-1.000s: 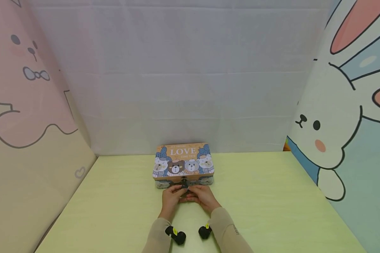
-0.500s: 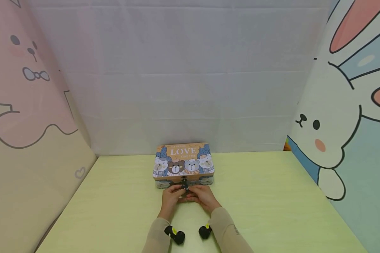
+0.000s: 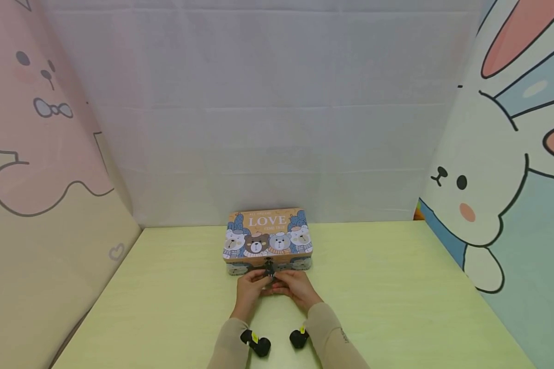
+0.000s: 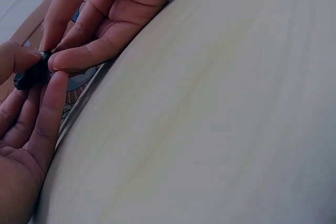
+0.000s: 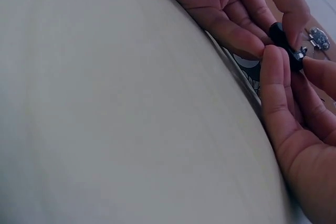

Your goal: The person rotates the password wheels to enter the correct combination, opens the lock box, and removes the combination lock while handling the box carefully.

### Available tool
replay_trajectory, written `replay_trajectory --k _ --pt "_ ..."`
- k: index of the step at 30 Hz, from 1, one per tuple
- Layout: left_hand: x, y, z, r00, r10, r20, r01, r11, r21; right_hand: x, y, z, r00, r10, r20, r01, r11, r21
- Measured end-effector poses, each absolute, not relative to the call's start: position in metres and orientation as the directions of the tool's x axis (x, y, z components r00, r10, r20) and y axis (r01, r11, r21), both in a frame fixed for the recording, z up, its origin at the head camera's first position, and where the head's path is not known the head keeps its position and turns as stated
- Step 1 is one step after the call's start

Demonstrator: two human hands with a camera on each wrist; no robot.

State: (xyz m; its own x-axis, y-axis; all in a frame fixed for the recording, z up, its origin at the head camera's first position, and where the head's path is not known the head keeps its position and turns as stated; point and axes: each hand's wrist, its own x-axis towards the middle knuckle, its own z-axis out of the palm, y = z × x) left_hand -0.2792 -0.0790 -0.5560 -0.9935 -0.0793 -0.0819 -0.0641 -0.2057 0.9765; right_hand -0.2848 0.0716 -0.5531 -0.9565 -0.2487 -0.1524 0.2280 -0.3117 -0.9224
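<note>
Hands [image 3: 249, 292] [image 3: 301, 288]: two, pinching one black object [image 5: 281, 34]; one box [image 3: 269, 231].

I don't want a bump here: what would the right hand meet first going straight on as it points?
Besides the small black object it pinches, the right hand would probably meet the left hand first, just opposite; exact depth there is hard to tell.

2 sleeved forearms [image 3: 231, 344] slant inward; left hand [image 3: 249, 291] and right hand [image 3: 299, 288] meet, each in a pinch.
</note>
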Motion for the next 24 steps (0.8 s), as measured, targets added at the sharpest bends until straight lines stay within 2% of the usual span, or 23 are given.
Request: replay_trajectory --k 12,24 --pt "-0.26 -0.076 -0.524 -0.994 -0.08 -0.07 -0.053 -0.194 0.98 -0.286 0.071 -0.555 -0.958 -0.245 -0.148 0.222 -0.309 -0.925" --pt "-0.276 -0.078 -0.553 -0.994 -0.089 -0.068 -0.051 -0.184 0.982 -0.286 0.072 -0.555 -0.956 -0.25 -0.152 0.228 -0.311 -0.923"
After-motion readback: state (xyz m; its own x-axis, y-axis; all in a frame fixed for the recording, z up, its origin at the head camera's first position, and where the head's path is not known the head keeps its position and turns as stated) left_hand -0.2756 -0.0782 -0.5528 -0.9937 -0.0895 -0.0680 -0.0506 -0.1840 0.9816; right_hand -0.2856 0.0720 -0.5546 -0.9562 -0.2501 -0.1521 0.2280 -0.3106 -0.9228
